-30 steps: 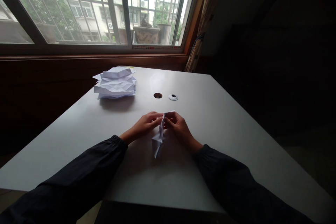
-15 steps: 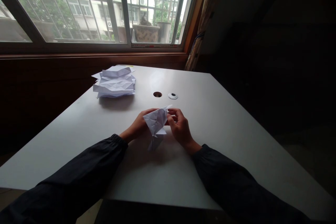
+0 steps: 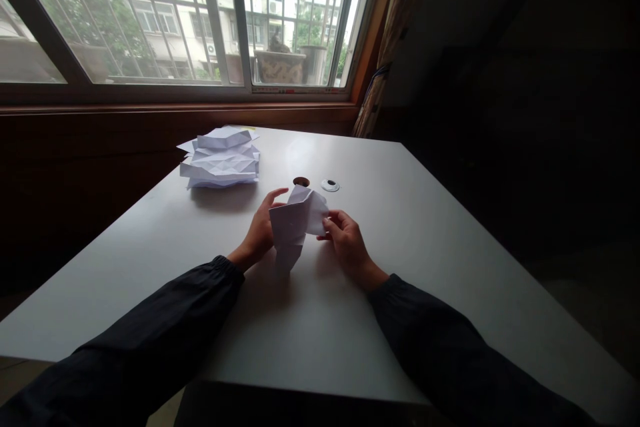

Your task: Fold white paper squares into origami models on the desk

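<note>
1. Folded white paper sheet [image 3: 293,223] sits mid-frame above the white table [image 3: 320,340].
2. Left hand [image 3: 260,233] stands open behind it; right hand [image 3: 349,247] pinches its right edge.
3. Creased white paper stack [image 3: 220,160] lies upper left.

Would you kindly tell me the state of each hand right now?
Left hand: fingers spread against the folded paper; grip cannot be told.
Right hand: closed, pinching the paper's right side.
</note>
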Available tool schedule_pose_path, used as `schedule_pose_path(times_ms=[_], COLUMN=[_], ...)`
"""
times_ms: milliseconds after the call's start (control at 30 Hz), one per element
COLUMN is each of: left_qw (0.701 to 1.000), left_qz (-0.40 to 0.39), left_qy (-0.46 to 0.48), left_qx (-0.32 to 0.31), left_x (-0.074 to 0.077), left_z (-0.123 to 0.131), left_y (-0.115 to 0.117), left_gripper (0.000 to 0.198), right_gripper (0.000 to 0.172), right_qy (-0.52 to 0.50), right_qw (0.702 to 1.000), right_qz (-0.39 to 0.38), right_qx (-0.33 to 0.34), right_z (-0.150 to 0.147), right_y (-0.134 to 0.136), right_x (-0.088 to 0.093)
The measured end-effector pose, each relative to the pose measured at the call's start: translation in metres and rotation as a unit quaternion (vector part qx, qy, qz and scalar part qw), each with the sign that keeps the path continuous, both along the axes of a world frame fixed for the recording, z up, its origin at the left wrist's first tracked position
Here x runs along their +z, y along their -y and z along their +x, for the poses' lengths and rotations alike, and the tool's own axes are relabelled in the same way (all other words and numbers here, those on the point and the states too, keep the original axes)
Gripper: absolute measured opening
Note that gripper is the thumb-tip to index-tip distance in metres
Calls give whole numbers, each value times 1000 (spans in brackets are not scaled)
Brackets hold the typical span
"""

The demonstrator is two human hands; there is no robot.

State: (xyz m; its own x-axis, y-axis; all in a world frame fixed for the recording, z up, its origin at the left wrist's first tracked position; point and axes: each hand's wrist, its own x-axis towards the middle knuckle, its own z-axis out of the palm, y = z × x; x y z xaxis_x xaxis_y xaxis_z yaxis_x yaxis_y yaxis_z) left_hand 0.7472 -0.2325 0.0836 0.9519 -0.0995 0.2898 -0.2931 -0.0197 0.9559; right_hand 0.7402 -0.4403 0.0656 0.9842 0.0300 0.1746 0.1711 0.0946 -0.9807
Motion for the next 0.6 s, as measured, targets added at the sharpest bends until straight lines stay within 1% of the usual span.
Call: schedule_pose_path(times_ms=[67,100,200,267,333,433,500,600], left_qw=[1000,1000,1000,1000,999,998,994,979], left_qz=[-16,-20,-13,-6,2,30,72,149], left_qy=[-6,-9,-9,-11,-16,-5,30,94], left_qx=[-5,-7,-6,-13,-31,-62,-77,-101], left_x=[1,1,0,-2,-4,-2,1,6], left_z=[0,0,2,5,7,7,7,6], left_y=[-1,-1,-3,-5,-7,-8,-8,-7], left_gripper=[71,64,33,21,23,38,43,44], right_gripper=[23,22,19,18,15,13,17,28], right_qy=[-14,-20,-36,-44,-53,-72,-90,-107], right_qw=[1000,999,998,996,993,985,978,967], right_qz=[22,33,55,69,91,130,139,127], right_qx=[3,5,18,31,50,88,130,192], right_z=[0,0,-1,-2,-3,-3,-2,0], right_y=[1,2,4,6,7,8,9,10], right_x=[0,0,2,3,4,4,4,7])
